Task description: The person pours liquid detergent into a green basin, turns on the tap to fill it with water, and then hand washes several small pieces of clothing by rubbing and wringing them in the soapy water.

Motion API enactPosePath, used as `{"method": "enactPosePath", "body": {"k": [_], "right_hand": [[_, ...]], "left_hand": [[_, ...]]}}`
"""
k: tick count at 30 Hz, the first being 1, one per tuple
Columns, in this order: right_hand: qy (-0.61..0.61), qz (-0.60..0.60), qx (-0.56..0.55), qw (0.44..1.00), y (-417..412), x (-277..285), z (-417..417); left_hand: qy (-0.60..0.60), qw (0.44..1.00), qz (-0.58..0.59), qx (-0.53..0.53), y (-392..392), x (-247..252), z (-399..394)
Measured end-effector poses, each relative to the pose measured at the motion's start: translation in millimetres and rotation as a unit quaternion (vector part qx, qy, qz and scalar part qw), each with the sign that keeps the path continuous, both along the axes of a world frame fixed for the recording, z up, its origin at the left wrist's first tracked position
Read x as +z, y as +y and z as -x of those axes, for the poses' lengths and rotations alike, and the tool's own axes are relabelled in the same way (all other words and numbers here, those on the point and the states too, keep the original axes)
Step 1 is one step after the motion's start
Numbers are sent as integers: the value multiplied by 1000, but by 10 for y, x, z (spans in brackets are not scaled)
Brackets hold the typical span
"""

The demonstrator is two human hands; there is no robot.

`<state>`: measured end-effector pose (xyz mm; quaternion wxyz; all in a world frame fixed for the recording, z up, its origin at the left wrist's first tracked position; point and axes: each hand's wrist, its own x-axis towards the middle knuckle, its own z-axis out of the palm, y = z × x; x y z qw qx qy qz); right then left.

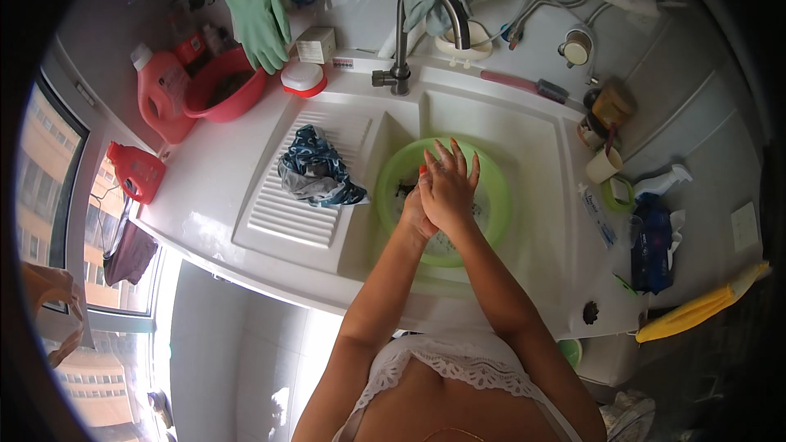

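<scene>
Both hands are together above a green plastic basin [505, 196] that stands in the white sink and holds sudsy water. My right hand [451, 193] lies across my left hand [419, 205], its fingers spread and wet with some foam. The left hand is mostly covered by the right, so whether it holds anything is hidden. Something dark shows in the basin beside the left hand, too covered to name. A crumpled dark blue patterned cloth [316, 166] with a grey part lies on the ribbed washboard [295, 224] to the left.
A curved metal faucet [400, 43] with a cloth draped over it rises behind the basin. A pink basin [227, 104], detergent bottles [161, 89] and a lidded soap box [303, 78] stand at the left. A brush [549, 90], a cup [603, 166] and a toothpaste tube [595, 215] are at the right.
</scene>
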<state>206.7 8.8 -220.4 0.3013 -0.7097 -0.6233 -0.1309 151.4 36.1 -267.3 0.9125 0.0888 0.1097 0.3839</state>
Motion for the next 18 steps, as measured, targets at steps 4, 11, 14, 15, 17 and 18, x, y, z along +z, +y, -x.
{"method": "enactPosePath", "body": {"k": [4, 11, 14, 15, 17, 18], "right_hand": [[24, 109, -2, 994, -68, 120, 42], [287, 49, 63, 955, -109, 44, 113], [297, 8, 66, 953, -131, 15, 110], [304, 3, 65, 951, -139, 14, 115], [316, -1, 67, 946, -149, -15, 115], [320, -2, 69, 945, -149, -44, 91]], "left_hand": [[-3, 1000, 15, 18, 102, -283, 18], [61, 995, -53, 59, 172, -549, -36], [244, 957, -144, 61, 186, -516, -35], [304, 935, -173, 62, 190, -495, -28], [404, 874, -259, 69, 185, -458, -5], [443, 836, -317, 73, 178, -433, -11]]}}
